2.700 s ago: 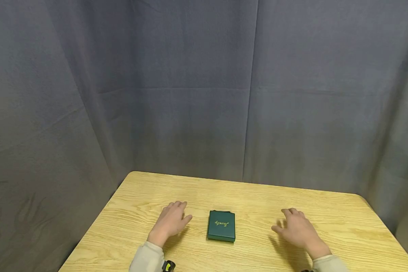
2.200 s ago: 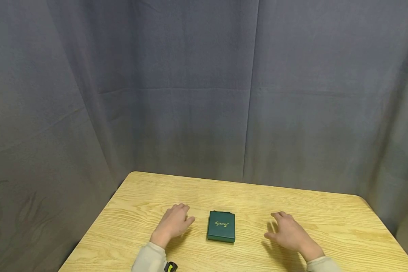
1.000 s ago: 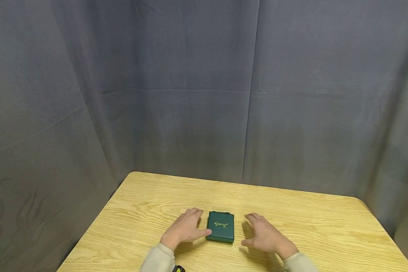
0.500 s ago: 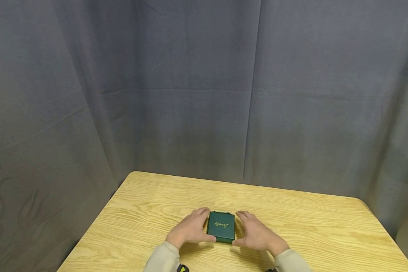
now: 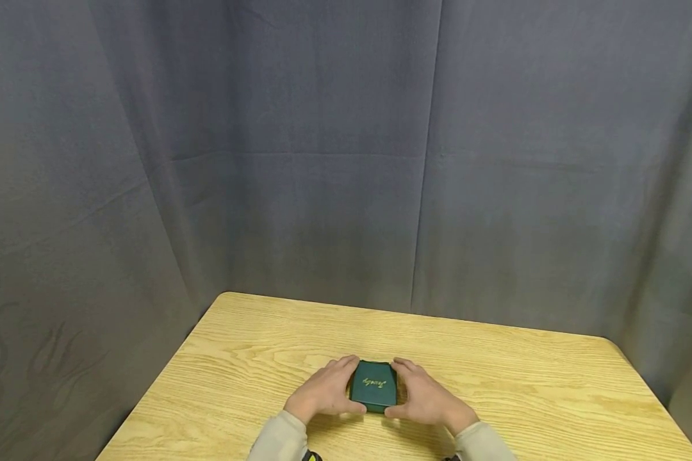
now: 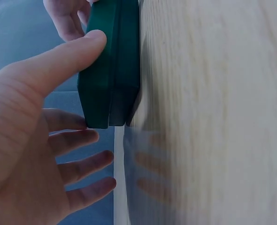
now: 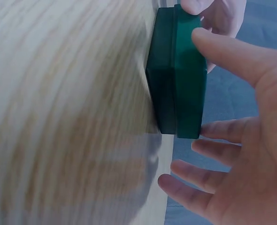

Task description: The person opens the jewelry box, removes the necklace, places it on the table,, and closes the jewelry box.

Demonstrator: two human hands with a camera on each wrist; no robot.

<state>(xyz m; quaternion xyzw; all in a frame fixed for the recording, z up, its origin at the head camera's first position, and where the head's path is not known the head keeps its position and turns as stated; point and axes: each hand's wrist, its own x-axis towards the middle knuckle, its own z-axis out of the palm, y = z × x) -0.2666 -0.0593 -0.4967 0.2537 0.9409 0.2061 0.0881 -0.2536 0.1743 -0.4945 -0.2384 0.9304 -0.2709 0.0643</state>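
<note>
A small dark green jewelry box [image 5: 373,387] with gold script on its lid lies on the wooden table, upside down to the head view. My left hand [image 5: 326,392] grips its left side, thumb at the near face and index finger at the far corner. On the right, my right hand [image 5: 428,396] pinches the box the same way. The left wrist view shows the thumb pressed on the lid [image 6: 95,93], above a seam with the darker base [image 6: 124,93]; the remaining fingers spread free. Likewise in the right wrist view, the thumb touches the lid [image 7: 190,93].
The light wood-grain table [image 5: 525,365] reaches out on both sides of the box and behind it. Grey curtains [image 5: 323,160] hang beyond its back edge and along the left and right.
Both hands have moved inward from either side of the jewelry box and now hold it by its sides. The box has stayed in about the same place.
</note>
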